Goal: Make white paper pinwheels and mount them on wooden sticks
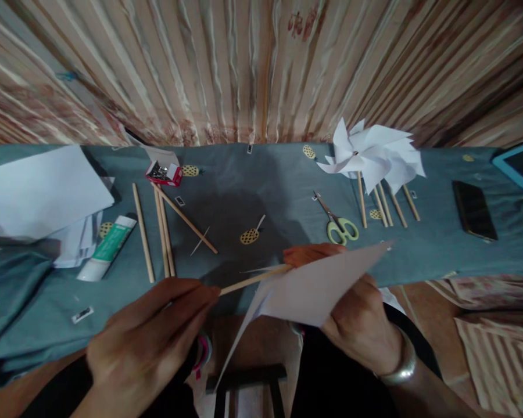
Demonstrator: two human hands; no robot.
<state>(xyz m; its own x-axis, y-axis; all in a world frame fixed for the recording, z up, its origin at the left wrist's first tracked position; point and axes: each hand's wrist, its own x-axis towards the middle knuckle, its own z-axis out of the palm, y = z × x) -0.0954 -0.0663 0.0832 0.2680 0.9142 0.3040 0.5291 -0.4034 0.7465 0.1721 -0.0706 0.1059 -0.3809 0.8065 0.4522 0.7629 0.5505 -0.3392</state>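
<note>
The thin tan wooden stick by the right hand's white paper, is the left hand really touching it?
Touching: the head view shows the left hand pinching the wooden stick at its left end.

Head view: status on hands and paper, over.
Left hand: grip closed on wooden stick. Right hand: holding folded white paper at stick's far end; attachment unclear. Scissors on cloth beyond right hand, not between hands.
</note>
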